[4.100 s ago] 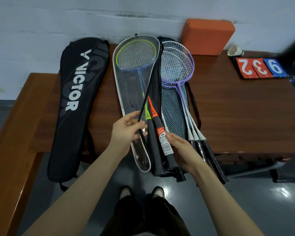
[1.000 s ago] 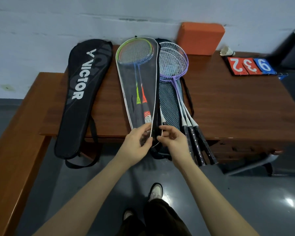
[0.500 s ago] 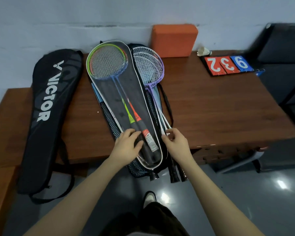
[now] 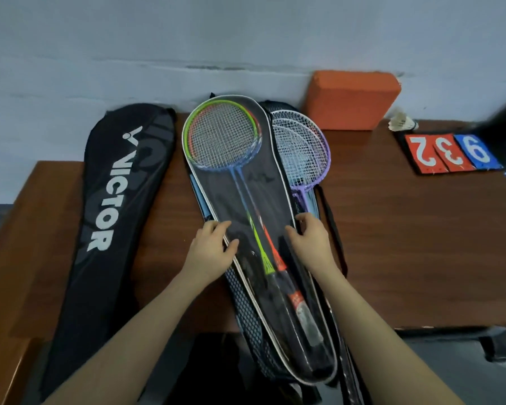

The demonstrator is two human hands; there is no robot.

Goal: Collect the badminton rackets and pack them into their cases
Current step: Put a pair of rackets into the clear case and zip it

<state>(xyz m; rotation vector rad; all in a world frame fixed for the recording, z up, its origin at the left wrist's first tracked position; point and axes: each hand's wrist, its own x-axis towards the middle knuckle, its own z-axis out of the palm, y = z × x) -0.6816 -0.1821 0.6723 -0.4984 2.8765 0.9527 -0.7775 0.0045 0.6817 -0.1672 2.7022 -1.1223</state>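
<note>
A clear-fronted racket case with white piping lies along the brown table. Inside it are two rackets with green, orange and blue frames. My left hand grips the case's left edge at mid-length, thumb on top. My right hand grips its right edge, fingers curled over the piping. Beneath lies a black mesh case. Purple and white rackets stick out to the right, half hidden by the clear case. A black Victor case lies at the left.
An orange block stands against the wall behind the rackets. A shuttlecock and red and blue score cards sit at the far right. A wooden bench adjoins the table on the left. The case ends overhang the table's near edge.
Both hands have slid from the handle end of the clear case up to its middle, one on each edge. The case with its rackets now lies closed on the pile.
</note>
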